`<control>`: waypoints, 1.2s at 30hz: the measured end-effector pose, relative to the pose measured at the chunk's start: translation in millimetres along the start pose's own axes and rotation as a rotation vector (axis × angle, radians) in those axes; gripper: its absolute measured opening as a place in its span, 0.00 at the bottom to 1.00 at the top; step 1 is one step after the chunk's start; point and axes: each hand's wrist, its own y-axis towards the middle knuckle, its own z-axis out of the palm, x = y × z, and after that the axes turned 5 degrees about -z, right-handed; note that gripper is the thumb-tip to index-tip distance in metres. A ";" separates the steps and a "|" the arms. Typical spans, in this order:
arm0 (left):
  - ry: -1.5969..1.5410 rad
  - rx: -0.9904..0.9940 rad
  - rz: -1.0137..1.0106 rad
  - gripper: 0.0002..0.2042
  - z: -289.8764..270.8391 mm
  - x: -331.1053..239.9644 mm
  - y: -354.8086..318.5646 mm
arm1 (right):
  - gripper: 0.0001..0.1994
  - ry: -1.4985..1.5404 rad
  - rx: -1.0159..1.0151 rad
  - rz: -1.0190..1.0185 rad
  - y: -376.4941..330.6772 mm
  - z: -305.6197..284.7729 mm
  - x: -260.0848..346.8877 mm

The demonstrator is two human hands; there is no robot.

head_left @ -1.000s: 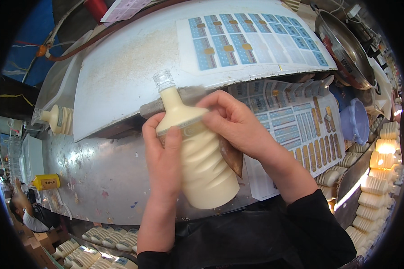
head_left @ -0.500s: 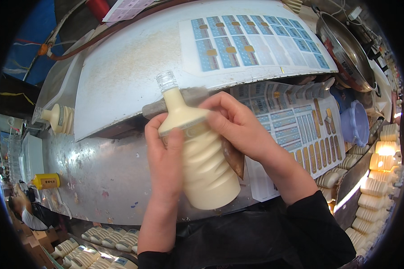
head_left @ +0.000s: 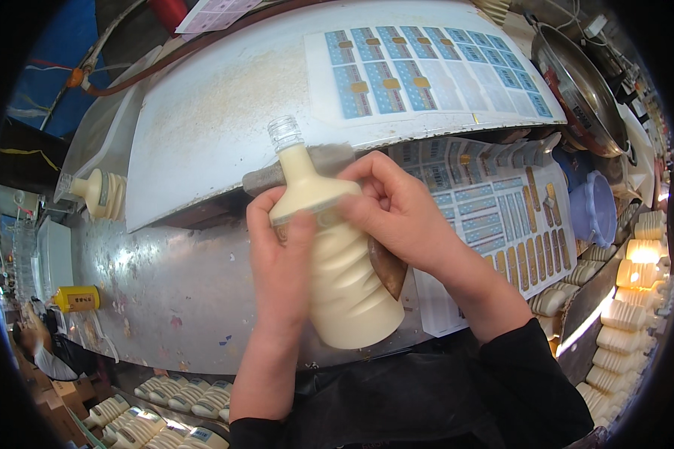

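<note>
Single head view; looks steeply down, close over the workbench (head_left: 202,292).

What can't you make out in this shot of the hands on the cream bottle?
- Head view: the band at the cream ribbed bottle shoulder is covered by the left hand and right hand, and blurred.
- The brown piece behind the bottle is mostly hidden by it and the right hand.
- The print on the blue label sheets is too small.
- The metal pan is cut off by the fisheye rim.

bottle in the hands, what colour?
Cream, off-white ribbed bottle with a clear threaded neck, no cap; head view, held by left hand and right hand.
</note>
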 end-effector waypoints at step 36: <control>-0.029 0.033 0.008 0.22 0.7 -2.0 -1.0 | 0.20 0.016 0.012 -0.004 0.0 -1.5 -0.9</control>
